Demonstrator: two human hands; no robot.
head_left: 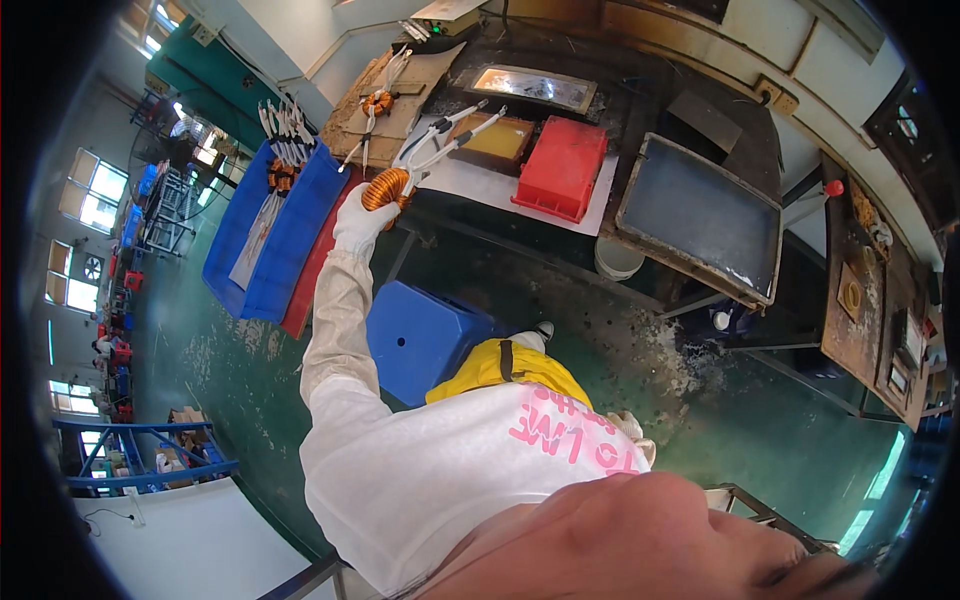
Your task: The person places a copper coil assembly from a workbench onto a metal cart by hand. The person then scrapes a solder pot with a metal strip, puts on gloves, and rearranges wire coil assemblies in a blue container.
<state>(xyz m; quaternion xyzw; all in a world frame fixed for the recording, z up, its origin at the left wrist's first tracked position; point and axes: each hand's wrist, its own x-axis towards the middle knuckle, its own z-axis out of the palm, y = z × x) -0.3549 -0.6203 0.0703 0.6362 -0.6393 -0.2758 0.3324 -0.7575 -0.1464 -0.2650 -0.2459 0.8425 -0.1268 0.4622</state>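
Observation:
My left hand [362,222], in a white glove, is closed around a copper-wound ring coil [388,190]. Two white-sleeved leads with dark bands and bare tips [470,133] stretch from this coil up and to the right, over the bench front. Just left of the hand stands a long blue bin [272,235] with several similar coils and white leads inside. Another ring coil [378,103] lies on cardboard [350,125] beyond my hand. At my right side only some beige sleeve-like cloth [637,432] shows; my right hand itself cannot be made out.
Along the bench are a shiny rectangular metal basin [535,88], a shallow tray with yellowish contents [493,138], a red plastic bin [563,168] and a large dark grey tray [700,222]. A blue stool [425,340] stands before me. Under the bench is a white bucket [618,262].

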